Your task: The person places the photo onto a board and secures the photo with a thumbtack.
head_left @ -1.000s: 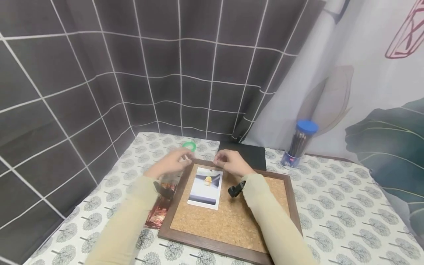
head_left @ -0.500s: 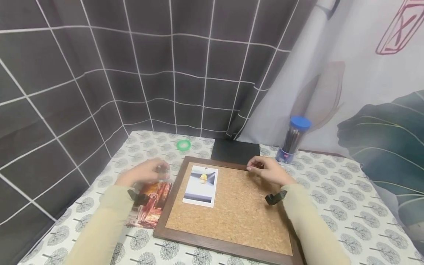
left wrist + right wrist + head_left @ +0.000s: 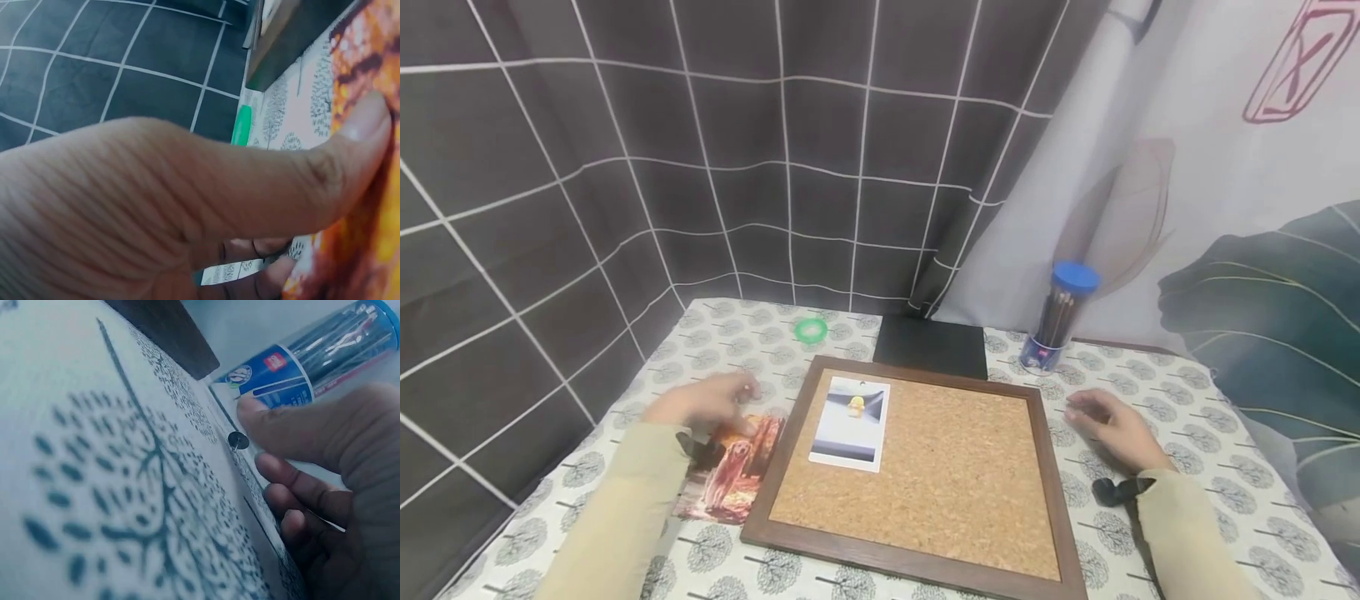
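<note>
My left hand (image 3: pixel 707 404) is at the upper left of a photo of a dog (image 3: pixel 730 479) lying on the tablecloth. In the left wrist view the thumb (image 3: pixel 362 125) stretches over the orange photo print, and the other fingers sit near its edge. Beyond the right side of the cork board (image 3: pixel 962 475), my right hand (image 3: pixel 1116 429) is low over the cloth with loosely bent fingers. A small dark thumbtack (image 3: pixel 237 440) shows just off its thumb and fingertips. Another photo (image 3: pixel 848 423), with a yellow figure, hangs on the board's upper left, a tack at its top.
Behind the board lies a flat black rectangular item (image 3: pixel 931 346). A green ring (image 3: pixel 811 331) is at the back left. The clear, blue-lidded pencil tub (image 3: pixel 1060 317) stands at the back right. A dark grid-patterned curtain (image 3: pixel 820 200) rises behind the table.
Both hands have left the top of the board's pinned photo. The left went left to the dog photo; the right went right, past the board's frame.
</note>
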`<state>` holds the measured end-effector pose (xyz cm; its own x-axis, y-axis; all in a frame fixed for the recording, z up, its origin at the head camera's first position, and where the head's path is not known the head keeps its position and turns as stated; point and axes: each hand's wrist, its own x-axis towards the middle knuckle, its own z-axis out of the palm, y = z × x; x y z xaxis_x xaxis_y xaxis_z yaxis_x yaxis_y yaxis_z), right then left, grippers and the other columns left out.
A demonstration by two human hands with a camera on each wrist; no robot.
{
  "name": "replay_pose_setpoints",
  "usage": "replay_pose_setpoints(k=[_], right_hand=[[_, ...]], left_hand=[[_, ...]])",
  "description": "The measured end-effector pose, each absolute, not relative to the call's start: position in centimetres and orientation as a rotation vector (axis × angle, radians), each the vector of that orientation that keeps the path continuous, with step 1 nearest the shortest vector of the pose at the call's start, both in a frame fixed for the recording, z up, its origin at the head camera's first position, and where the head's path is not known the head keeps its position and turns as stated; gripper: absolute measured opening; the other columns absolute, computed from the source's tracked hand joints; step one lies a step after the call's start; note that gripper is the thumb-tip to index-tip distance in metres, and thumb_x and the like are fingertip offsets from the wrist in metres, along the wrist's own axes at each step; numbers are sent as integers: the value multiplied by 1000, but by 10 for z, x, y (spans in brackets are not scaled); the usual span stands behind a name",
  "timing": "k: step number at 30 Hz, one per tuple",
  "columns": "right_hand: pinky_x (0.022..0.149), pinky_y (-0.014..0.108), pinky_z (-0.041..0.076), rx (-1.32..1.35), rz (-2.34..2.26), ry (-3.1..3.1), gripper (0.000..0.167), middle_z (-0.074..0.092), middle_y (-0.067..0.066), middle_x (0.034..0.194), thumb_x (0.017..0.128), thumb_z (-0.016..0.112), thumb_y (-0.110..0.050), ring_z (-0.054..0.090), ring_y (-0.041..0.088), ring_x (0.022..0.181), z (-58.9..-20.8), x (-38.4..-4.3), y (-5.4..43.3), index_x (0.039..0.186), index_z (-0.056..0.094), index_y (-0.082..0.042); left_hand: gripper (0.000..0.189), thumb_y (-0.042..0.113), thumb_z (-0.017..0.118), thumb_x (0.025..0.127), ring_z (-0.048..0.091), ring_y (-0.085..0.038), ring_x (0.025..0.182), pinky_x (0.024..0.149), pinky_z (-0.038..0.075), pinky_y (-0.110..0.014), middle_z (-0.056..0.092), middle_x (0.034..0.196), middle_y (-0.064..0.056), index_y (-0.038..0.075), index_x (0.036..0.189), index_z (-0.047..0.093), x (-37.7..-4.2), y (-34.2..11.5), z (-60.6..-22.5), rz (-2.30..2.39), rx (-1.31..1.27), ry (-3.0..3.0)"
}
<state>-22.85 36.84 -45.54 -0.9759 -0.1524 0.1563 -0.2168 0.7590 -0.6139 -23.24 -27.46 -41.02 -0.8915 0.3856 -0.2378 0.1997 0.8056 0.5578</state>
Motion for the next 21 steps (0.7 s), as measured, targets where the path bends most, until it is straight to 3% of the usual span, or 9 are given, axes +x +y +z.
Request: replay_pose_setpoints(k=[4,8,11,17,21], right_hand=[[82,46,49,279,1019,-2844,43,65,11,117,98,64,-42,59,25,100,-467,-230,372,131,60,-13],[87,55,48,304,979,-2810,36,66,9,116,98,65,-39,60,29,103,-473,-233,369,124,65,-15],[87,53,48,287,952,-2789,29,67,8,111,97,66,-37,61,28,100,-477,-233,370,116,69,-15],[89,53,49,272,916,-2745,23,71,7,108,97,67,-36,64,26,98,-480,-233,373,107,72,-16],[88,58,48,243,937,-2759,29,71,11,109,97,66,-39,65,33,100,-480,-230,373,109,72,-13]], left_hand=[[46,21,87,71,57,-25,89,78,51,-44,61,101,-8,7,105,60,-234,-275,-414,754,441,2664],[35,19,85,72,52,-22,77,69,47,-36,57,88,-6,7,93,60,-232,-277,-415,756,408,2666],[31,22,85,74,51,-20,70,64,46,-34,56,78,-3,9,81,58,-230,-277,-415,741,391,2658],[38,26,84,78,47,-16,59,58,44,-30,50,66,0,12,70,49,-228,-277,-411,796,331,2600],[43,32,84,78,43,-15,57,57,42,-29,46,64,3,13,68,47,-229,-278,-412,778,352,2611]])
